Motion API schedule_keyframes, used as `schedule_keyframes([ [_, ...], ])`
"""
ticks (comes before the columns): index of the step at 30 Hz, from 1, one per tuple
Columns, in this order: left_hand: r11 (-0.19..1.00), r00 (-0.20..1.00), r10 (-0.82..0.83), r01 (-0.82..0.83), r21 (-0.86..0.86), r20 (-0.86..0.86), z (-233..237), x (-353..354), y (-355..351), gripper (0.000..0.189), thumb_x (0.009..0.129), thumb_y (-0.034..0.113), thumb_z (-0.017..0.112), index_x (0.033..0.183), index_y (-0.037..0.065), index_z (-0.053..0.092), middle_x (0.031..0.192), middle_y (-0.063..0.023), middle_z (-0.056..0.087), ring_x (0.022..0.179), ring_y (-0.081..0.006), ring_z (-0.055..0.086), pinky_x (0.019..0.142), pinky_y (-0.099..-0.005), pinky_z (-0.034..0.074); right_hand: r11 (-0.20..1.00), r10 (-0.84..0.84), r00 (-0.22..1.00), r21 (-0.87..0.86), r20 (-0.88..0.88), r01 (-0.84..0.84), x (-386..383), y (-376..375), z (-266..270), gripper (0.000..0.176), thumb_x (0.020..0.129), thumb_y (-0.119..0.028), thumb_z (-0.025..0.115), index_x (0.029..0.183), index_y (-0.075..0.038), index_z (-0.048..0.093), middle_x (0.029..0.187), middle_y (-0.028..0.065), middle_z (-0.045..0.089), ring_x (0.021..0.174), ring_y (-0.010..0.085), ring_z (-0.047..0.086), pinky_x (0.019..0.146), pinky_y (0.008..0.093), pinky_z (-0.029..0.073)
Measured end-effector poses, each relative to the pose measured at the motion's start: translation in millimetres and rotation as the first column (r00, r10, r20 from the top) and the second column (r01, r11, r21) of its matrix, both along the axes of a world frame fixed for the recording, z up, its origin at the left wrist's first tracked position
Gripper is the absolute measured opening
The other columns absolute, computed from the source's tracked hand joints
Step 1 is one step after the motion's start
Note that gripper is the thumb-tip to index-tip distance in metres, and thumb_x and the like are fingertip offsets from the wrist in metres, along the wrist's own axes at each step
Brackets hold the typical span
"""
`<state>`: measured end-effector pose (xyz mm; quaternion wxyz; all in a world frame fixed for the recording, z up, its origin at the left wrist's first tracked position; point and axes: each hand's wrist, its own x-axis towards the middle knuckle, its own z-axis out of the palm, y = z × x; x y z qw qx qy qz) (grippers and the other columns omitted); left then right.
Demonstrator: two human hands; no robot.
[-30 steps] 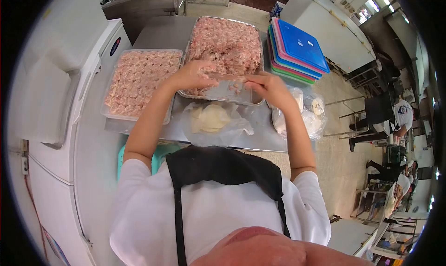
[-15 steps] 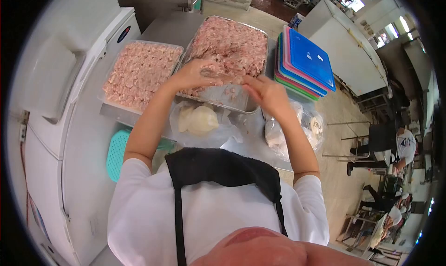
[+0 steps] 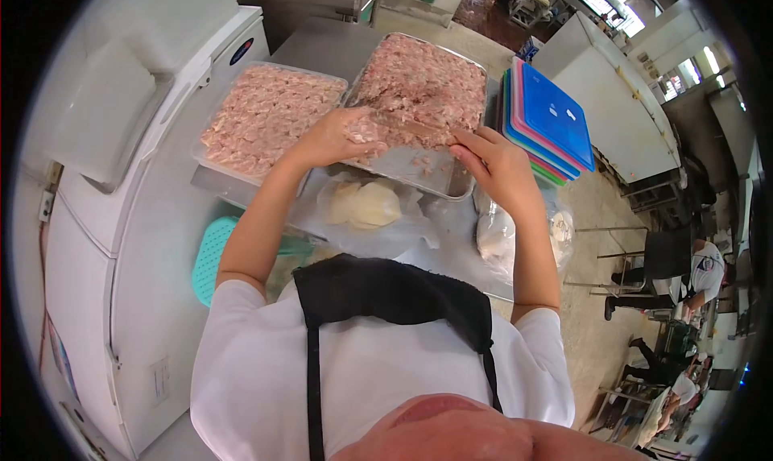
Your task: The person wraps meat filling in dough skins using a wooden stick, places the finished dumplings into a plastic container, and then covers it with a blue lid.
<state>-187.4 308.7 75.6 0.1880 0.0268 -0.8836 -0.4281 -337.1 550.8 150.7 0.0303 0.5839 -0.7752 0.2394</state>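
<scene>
A metal tray point(image 3: 403, 175) holds a deep mass of ground meat point(image 3: 431, 74), with its near end scraped down to bare metal. My left hand point(image 3: 326, 139) curls over the tray's left edge, fingers closed around a lump of the meat. Over the near side of the heap, my right hand point(image 3: 501, 167) has its thumb and fingertips close together at the end of a thin, flat strip lying across the meat; I cannot tell what the strip is. Just below the tray, a stack of pale round wrappers point(image 3: 370, 205) lies on a plastic sheet point(image 3: 419, 227).
A clear container point(image 3: 342, 81) full of paler meat stands left, beside a white freezer point(image 3: 137, 260). Stacked coloured lids point(image 3: 555, 111) are at the right, above a clear plastic bag point(image 3: 495, 235) of pale items. A turquoise basket point(image 3: 213, 256) sits lower left. Two people work farther right.
The whole view has shifted, carrying the trays rightward. My hands are farther apart, the left farther left relative to the tray, and the lump of meat in it shows more plainly.
</scene>
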Motion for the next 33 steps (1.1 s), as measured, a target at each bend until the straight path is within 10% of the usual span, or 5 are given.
schedule_keyframes([
  [7,0.990,0.976,-0.007,-0.023,0.138,0.217,9,57,-44,0.059,0.069,0.021,0.078,0.122,0.006,0.058,0.113,-0.0123,0.064,0.100,-0.0216,0.059,0.089,-0.0333,0.045,1.000,0.015,0.996,0.020,0.089,-0.017,50,-41,-28,0.024,0.087,-0.019,0.065,0.106,-0.005,0.066,0.086,0.0115,0.063,0.075,0.0268,0.062,0.066,0.0317,0.048],
  [13,0.907,0.914,0.394,-0.371,-0.198,0.091,-37,162,-160,0.057,0.072,0.026,0.074,0.122,0.004,0.057,0.114,-0.0175,0.061,0.106,-0.0283,0.058,0.090,-0.0357,0.045,0.953,0.047,0.954,-0.298,0.295,0.045,54,-39,-70,0.025,0.090,-0.016,0.064,0.108,0.001,0.065,0.081,0.0057,0.063,0.067,0.0139,0.058,0.058,0.0278,0.043],
  [15,0.828,0.843,0.515,-0.444,-0.343,0.152,-53,199,-198,0.054,0.074,0.023,0.071,0.123,0.008,0.057,0.117,-0.0153,0.059,0.106,-0.0287,0.056,0.088,-0.0358,0.046,0.945,-0.148,0.821,-0.165,0.551,0.281,67,-27,-86,0.026,0.090,-0.017,0.064,0.109,-0.001,0.066,0.078,0.0016,0.060,0.063,0.0094,0.053,0.054,0.0243,0.040],
  [23,0.769,0.766,0.593,-0.449,-0.455,0.247,-75,228,-247,0.064,0.074,0.022,0.067,0.134,0.012,0.047,0.108,-0.0192,0.063,0.100,-0.0359,0.060,0.085,-0.0442,0.048,0.838,-0.292,0.483,-0.023,0.826,0.546,112,1,-138,0.030,0.093,-0.022,0.062,0.116,-0.003,0.066,0.068,-0.0033,0.052,0.050,0.0027,0.041,0.044,0.0190,0.033],
  [33,0.808,0.719,0.510,-0.214,-0.548,0.472,-109,198,-269,0.074,0.079,0.020,0.060,0.146,0.010,0.029,0.131,-0.0225,0.052,0.110,-0.0384,0.056,0.092,-0.0440,0.046,0.822,-0.291,0.518,-0.067,0.804,0.566,111,-6,-133,0.029,0.093,-0.021,0.061,0.115,-0.003,0.066,0.066,-0.0038,0.052,0.050,0.0024,0.042,0.044,0.0185,0.033],
])
